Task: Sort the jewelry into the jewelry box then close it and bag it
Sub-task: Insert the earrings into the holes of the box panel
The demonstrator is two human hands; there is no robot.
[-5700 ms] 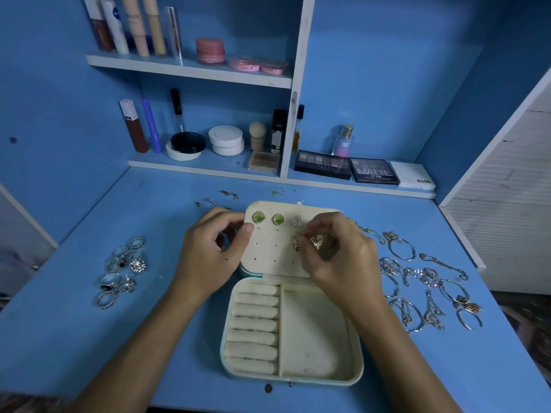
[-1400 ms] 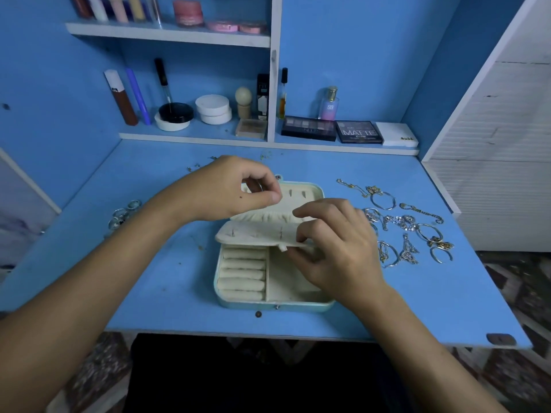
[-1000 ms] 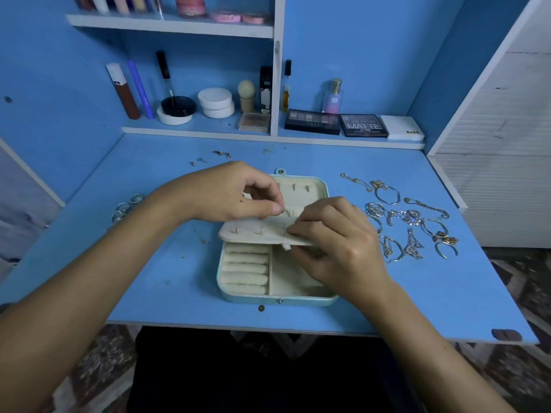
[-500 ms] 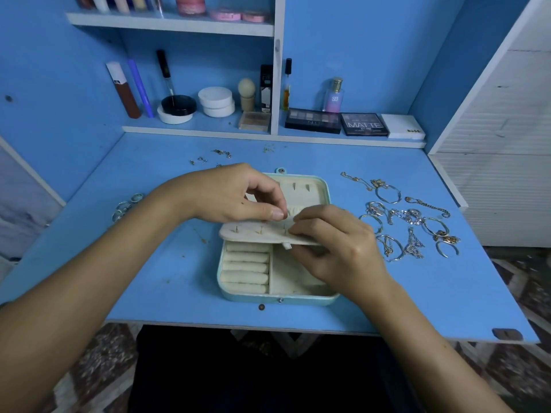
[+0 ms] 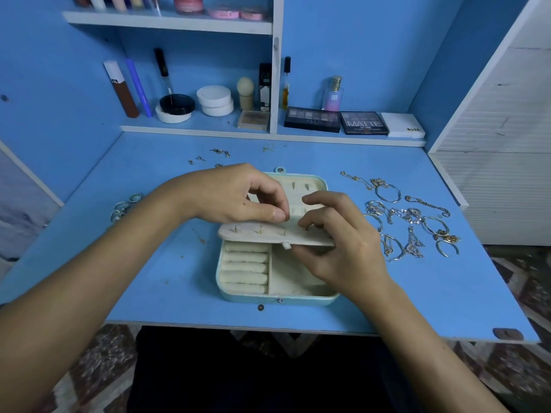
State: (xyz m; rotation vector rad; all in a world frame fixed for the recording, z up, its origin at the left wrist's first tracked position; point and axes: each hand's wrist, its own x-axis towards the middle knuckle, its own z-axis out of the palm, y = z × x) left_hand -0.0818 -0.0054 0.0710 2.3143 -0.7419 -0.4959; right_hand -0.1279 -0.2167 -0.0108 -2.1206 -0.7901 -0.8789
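Observation:
The pale jewelry box (image 5: 278, 296) lies open in the middle of the blue desk. Its earring panel (image 5: 259, 234) is folded forward over the base, and several earring posts stick up through its back. My left hand (image 5: 232, 195) pinches at the panel's far edge with thumb and forefinger. My right hand (image 5: 340, 245) holds the panel's right end, thumb beneath and fingers curled on top. Ring rolls (image 5: 244, 269) show under the panel. Rings (image 5: 125, 204) lie to the left. Bracelets and chains (image 5: 411, 225) are spread to the right. Small earrings (image 5: 214, 156) are scattered behind.
The box lid (image 5: 304, 184) lies flat behind the hands. Cosmetics fill the low shelf (image 5: 208, 129) at the desk's back, with palettes (image 5: 334, 122) on the right. A white cabinet (image 5: 501, 159) stands at the right. The desk's front edge (image 5: 268, 326) is close to me.
The earring panel, which stood up showing earring fronts, is folded forward with posts upward. In the last second my right fingers shifted slightly on its top; the left pinch stays.

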